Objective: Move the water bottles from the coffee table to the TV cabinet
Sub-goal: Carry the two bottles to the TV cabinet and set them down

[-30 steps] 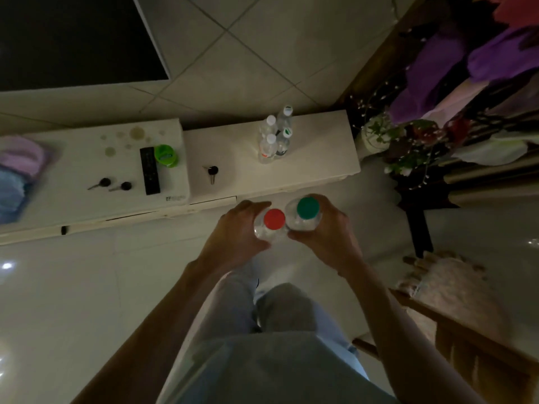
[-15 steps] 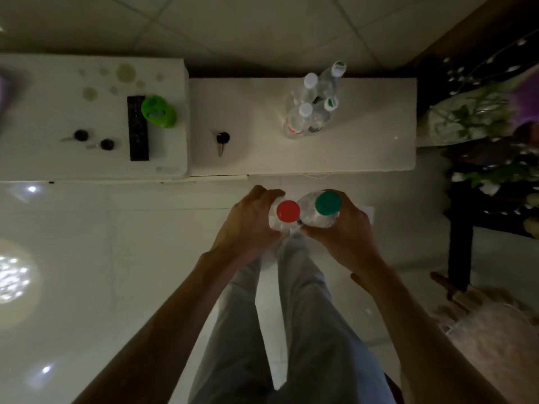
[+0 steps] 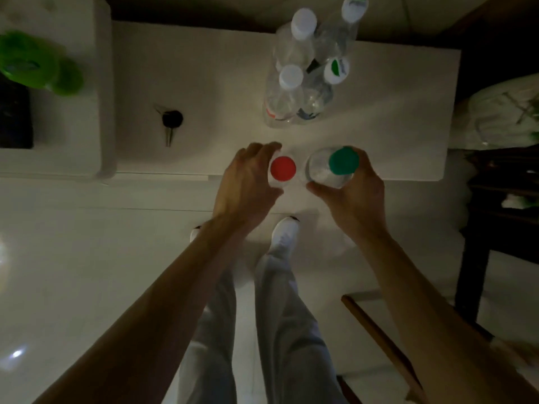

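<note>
Two clear plastic water bottles stand upright in the person's grip, seen almost straight down their long axes: the clear bottle with the round red cap in the left hand, and the clear bottle with the round green cap in the right hand. Each of the hands is wrapped around its bottle's body just below the cap, fingers on the far side and thumb on the near side, and the two bottles sit side by side with a small gap between them. Both hang over the front edge of the white TV cabinet counter; whether their bases already touch the top is hidden from this angle. Just beyond them, farther back on the same surface, stands a tight cluster of four clear bottles with white caps, so the likely placement is straight down or slightly forward, each hand serving its own side. A black-headed key lies well to the left, and a bright green plastic object rests on the adjoining white unit at far left.
</note>
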Available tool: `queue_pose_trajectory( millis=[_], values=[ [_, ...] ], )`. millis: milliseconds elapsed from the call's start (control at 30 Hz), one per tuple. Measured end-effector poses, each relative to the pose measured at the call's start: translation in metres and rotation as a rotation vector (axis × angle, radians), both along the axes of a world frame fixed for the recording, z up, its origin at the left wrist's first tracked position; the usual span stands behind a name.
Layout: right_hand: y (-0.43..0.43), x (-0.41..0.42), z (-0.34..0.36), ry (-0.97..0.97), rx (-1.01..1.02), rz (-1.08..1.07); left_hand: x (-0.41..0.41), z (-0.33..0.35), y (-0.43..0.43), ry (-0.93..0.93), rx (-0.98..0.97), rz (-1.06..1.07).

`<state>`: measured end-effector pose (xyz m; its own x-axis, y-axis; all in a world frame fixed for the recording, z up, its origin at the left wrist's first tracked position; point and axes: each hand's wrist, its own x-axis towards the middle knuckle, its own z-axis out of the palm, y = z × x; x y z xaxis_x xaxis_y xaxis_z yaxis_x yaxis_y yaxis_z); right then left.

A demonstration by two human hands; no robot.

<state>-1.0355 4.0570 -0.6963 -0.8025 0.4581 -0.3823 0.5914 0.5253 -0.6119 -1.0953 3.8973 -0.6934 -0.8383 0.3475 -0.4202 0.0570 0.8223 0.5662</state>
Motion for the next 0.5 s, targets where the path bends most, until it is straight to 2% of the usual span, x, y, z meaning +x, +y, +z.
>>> queue_pose_trajectory(
  millis=[200, 500],
  values=[
    [0.015, -0.027, -0.041, 0.091, -0.005, -0.040, -0.014, -0.043, 0.032, 0.122, 0.059, 0.085],
    [0.025, -0.035, -0.069, 0.137, 0.003, 0.001, -0.021, -0.046, 0.043, 0.153, 0.106, 0.101]
  ],
)
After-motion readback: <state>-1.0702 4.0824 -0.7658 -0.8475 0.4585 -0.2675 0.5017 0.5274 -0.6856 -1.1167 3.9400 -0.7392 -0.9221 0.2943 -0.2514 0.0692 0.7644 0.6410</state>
